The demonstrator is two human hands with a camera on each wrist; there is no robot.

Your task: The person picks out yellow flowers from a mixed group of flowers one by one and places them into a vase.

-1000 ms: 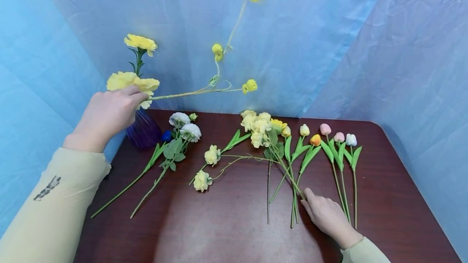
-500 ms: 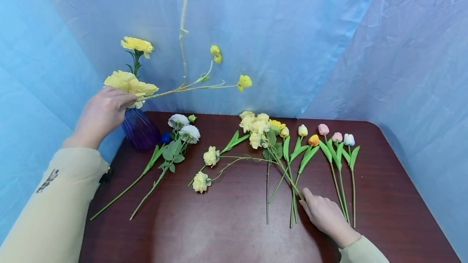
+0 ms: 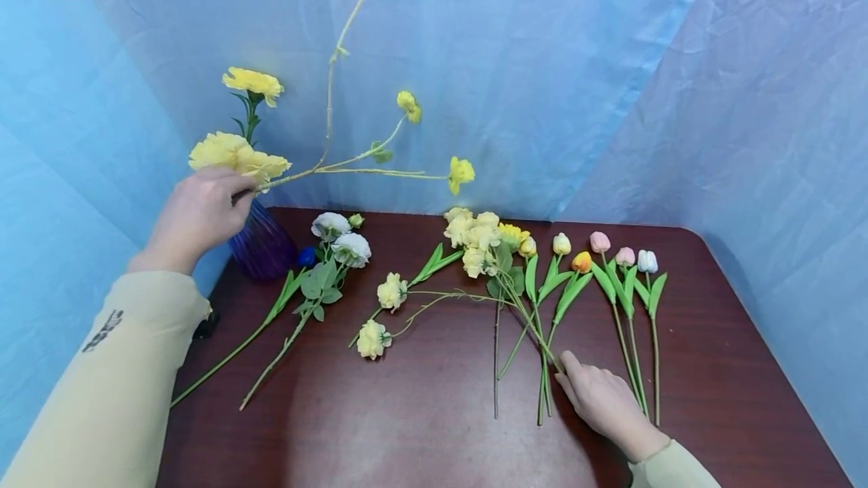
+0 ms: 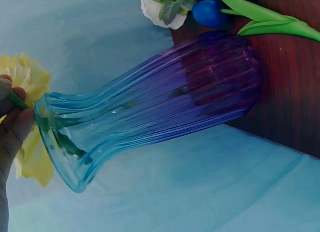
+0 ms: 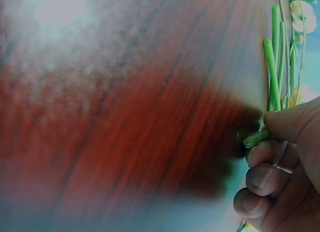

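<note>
My left hand (image 3: 203, 209) pinches the stem of a branching yellow flower spray (image 3: 330, 96) at the mouth of a ribbed blue-purple glass vase (image 3: 261, 243). In the left wrist view, its fingertips sit right at the rim of the vase (image 4: 150, 101), with a green stem between them. A yellow carnation (image 3: 253, 83) rises behind that hand, and a large pale yellow bloom (image 3: 233, 155) lies just beyond its fingers. At the right, my right hand (image 3: 603, 401) pinches the lower stem (image 5: 257, 139) of a pale yellow rose spray (image 3: 483, 236), which lies across other stems on the table.
Two white roses (image 3: 352, 249) and a blue tulip (image 3: 307, 256) lie beside the vase. An orange tulip (image 3: 582, 262) and several pale ones lie mid-right, with pink tulips (image 3: 600, 242) and a white tulip (image 3: 647, 260) farther right. Blue cloth (image 3: 515, 81) hangs behind the brown table (image 3: 407, 413).
The yellow spray in my left hand has swung left, its top bloom moving left overall then slightly back right. That hand has shifted a little. My right hand stays put.
</note>
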